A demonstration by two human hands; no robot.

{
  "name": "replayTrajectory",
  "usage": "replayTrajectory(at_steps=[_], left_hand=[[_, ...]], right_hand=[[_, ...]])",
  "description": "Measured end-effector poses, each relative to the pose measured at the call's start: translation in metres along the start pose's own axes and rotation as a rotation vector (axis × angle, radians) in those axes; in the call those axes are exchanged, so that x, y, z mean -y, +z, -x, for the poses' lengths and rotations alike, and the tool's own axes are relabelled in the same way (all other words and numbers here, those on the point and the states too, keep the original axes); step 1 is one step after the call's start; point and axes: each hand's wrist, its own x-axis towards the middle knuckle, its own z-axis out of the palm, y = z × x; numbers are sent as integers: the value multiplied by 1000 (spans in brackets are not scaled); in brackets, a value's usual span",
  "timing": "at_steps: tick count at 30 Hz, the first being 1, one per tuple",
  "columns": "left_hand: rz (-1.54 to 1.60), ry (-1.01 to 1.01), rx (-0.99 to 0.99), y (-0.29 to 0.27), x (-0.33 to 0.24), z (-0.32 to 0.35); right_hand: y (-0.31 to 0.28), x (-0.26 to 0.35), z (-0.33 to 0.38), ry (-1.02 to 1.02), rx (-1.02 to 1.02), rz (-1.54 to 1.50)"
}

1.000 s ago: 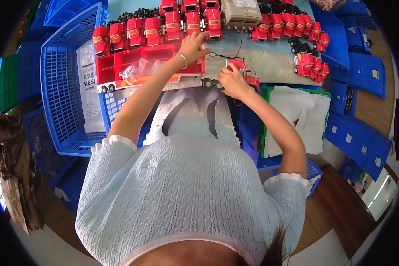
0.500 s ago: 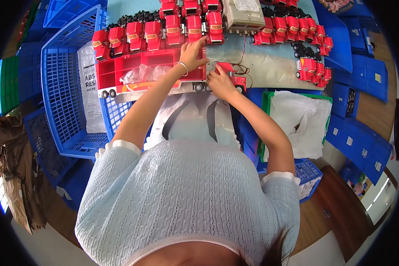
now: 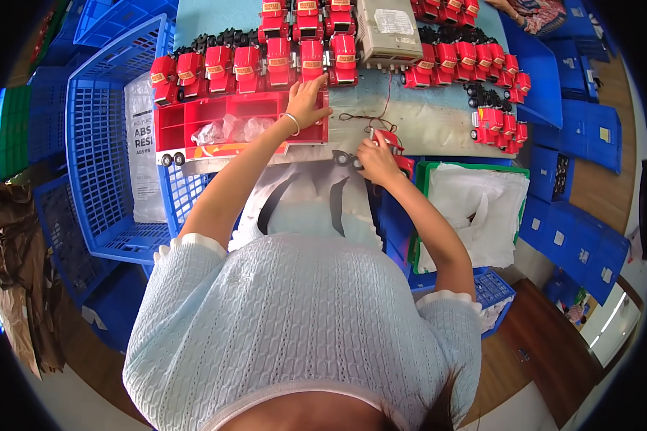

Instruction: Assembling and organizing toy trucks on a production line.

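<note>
A red toy truck trailer (image 3: 244,136) lies along the table's near edge, its open compartments showing clear plastic bags (image 3: 230,131). My left hand (image 3: 305,106) rests over its right end, index finger stretched out and thumb apart. To the right, my right hand (image 3: 379,161) is closed around a red toy truck cab (image 3: 389,140), partly hidden by the fingers. The cab is tilted, and its black chassis with grey wheels (image 3: 346,159) points toward the trailer. A gap separates cab and trailer.
Rows of red toy truck cabs (image 3: 278,65) fill the far side, around a beige box (image 3: 388,32) with thin wires (image 3: 366,116). Blue crates (image 3: 115,129) stand left; a green tray (image 3: 521,172) with white sheets is at right. Another person's arm (image 3: 539,14) shows at far right.
My right hand has drawn the cab away from the trailer's right end, rightward and nearer to me, and tilted it. My left hand stays over the trailer. The view has shifted slightly.
</note>
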Motion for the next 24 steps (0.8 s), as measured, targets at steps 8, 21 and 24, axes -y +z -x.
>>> replayTrajectory(at_steps=[8,21,24], left_hand=[[647,24,798,-42,-84,42],[1770,-394,487,-140,-122,98],[1766,-244,485,-140,-123,106]], right_hand=[[-143,21,2,-96,-106,42],[-194,95,-1,105,-557,-125],[-195,93,-4,56,-606,-163]])
